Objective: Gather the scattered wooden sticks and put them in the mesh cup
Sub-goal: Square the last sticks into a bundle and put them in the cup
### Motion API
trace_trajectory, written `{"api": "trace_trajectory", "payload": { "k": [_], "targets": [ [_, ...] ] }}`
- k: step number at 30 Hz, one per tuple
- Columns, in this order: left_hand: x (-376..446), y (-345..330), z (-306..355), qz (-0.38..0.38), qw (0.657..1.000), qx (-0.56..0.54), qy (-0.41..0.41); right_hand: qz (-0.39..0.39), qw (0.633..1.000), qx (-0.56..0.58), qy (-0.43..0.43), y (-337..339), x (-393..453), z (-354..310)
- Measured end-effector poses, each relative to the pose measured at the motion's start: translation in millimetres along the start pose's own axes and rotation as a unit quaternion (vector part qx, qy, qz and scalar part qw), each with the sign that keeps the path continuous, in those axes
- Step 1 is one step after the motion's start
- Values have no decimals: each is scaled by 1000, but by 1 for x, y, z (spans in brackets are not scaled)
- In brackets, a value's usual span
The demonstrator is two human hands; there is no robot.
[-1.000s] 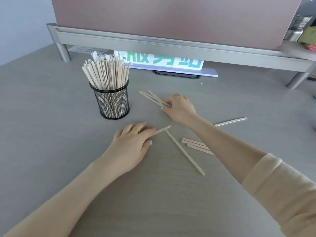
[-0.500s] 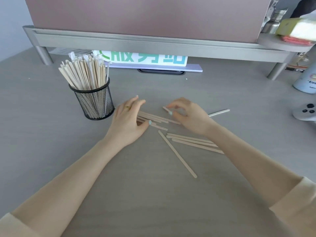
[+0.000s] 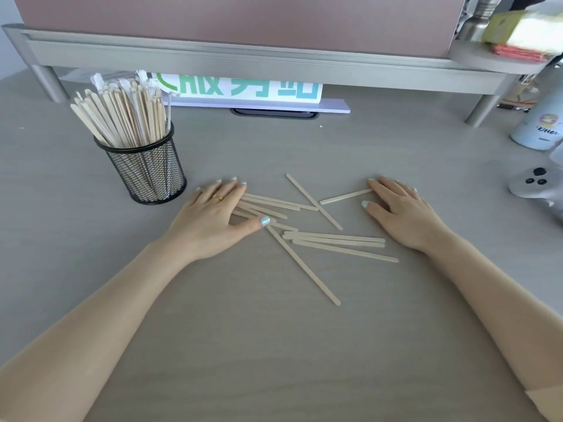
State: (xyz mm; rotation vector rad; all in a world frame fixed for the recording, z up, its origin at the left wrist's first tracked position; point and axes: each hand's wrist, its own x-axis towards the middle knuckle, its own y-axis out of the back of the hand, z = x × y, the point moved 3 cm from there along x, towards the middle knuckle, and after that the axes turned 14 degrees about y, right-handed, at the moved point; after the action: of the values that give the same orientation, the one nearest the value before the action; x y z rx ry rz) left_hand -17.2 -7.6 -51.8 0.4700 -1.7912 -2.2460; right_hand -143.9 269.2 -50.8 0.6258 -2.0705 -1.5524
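Bright, even, soft light; faint shadows; slight blur; wide-angle bending at edges

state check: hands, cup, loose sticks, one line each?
left hand: flat on the table, palm down, resting on the ends of several sticks, nothing gripped
right hand: flat, palm down, fingertips at the end of one stick
mesh cup: upright, packed with sticks standing on end
loose sticks: lying flat on the table between the hands, some crossing
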Motion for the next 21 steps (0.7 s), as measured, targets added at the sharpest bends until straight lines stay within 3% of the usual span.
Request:
{"api": "trace_trajectory", "payload": {
  "k": [6,14,17,21],
  "targets": [
    [-19,-3,21,-48,998,-5,-48,12,1000,6,9,-8,-4,-36],
    [-38,-1,23,-126,982,17,-138,-9,989,119,87,-5,-28,-75],
    [-44,-4,22,-97,984,53,-137,-50,983,112,139,-6,-36,-80],
    [-41,-8,24,-46,996,22,-68,-70,976,89,186,-10,-40,-89]
  ]
}}
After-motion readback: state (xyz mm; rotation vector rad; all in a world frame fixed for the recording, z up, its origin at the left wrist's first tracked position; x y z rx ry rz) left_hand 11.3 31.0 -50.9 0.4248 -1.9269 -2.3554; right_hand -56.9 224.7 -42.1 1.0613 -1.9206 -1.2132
